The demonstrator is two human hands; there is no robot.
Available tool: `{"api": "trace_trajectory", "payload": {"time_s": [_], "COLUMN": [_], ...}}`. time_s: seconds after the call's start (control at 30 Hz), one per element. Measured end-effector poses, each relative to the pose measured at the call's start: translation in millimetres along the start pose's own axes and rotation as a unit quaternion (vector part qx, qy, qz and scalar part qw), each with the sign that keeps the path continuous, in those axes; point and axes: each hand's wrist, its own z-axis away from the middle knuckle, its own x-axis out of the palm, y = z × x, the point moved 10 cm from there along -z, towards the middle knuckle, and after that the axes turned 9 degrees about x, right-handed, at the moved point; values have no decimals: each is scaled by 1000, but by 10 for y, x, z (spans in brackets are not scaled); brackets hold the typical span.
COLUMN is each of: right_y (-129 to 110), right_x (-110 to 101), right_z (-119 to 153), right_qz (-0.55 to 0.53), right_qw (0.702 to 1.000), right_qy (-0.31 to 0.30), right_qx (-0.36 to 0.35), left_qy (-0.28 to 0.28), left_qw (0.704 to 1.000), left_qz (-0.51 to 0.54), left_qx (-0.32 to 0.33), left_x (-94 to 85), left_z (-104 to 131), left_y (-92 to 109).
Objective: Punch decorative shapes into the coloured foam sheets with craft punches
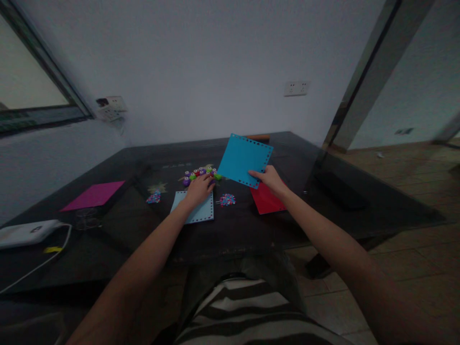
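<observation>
Pinches blue sheet (242,155) in right hand (270,179), raised right of pale sheet (201,212); spreads left hand (198,190) over that, near eyed balls (193,177).

Matt blue paper (241,157), glossy dark tabletop (237,227)

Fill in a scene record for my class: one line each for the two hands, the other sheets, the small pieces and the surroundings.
Right hand: grips the bright blue card near its lower right corner, above the table
Left hand: over the pale blue card, fingers at the colourful round pieces; grip unclear
Other sheets: red sheet, pink sheet
Small pieces: left bead pile, right bead pile
Surroundings: white device, wall sockets
</observation>
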Motion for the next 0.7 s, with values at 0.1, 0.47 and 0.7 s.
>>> {"api": "trace_trajectory", "payload": {"time_s": [0.1,0.47,0.7], "right_y": [-7,7,-25], "right_x": [1,-26,-8], "right_z": [-3,-11,22], "right_qz": [7,20,12], "right_qw": [1000,1000,1000], "right_qy": [2,7,2], "right_qx": [-6,0,-2], "left_qy": [1,1,22], "left_qw": [1000,997,998], "left_qz": [-16,-52,-49], "left_qx": [6,-49,-45], "left_x": [-39,-147,-184], "left_z": [12,96,90], "left_y": [-11,-207,-212]}}
